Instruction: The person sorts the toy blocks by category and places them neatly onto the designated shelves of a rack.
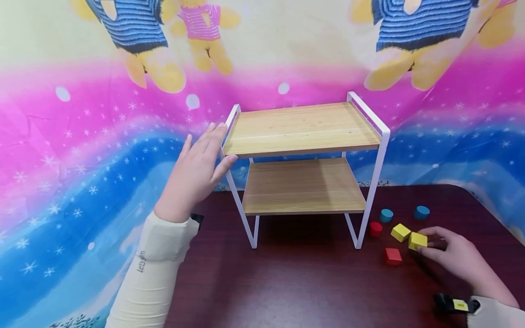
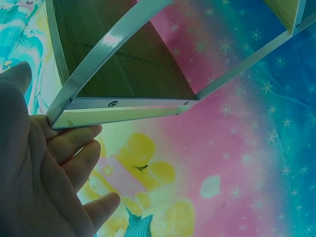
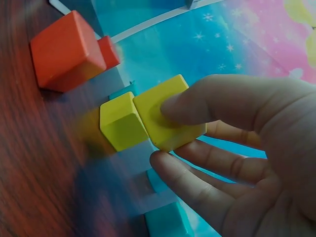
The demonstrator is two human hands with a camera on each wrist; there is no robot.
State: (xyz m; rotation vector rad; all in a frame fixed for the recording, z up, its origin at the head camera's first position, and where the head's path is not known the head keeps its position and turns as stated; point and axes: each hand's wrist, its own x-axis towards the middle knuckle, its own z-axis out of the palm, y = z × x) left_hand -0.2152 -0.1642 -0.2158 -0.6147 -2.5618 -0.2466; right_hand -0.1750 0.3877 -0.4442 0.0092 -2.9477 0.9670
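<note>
My right hand (image 1: 455, 253) pinches a yellow cube (image 1: 418, 241) between thumb and fingers, at the right of the table. A second yellow cube (image 1: 400, 232) sits just beside it; in the right wrist view the held cube (image 3: 168, 113) overlaps that other cube (image 3: 122, 123). Nearby lie a red cube (image 1: 393, 257), a red cylinder (image 1: 375, 229) and two blue cylinders, one left (image 1: 386, 215) and one right (image 1: 421, 212). My left hand (image 1: 197, 168) has its fingers extended against the upper left corner of the two-tier shelf (image 1: 303, 127); its fingertips are at the white frame (image 2: 113, 103).
The shelf's lower board (image 1: 303, 187) stands on white metal legs over the dark red-brown table (image 1: 287, 282). Behind it hangs a cloth backdrop (image 1: 287, 68) with bears and snowflakes. A black band (image 1: 455, 304) is around the right wrist.
</note>
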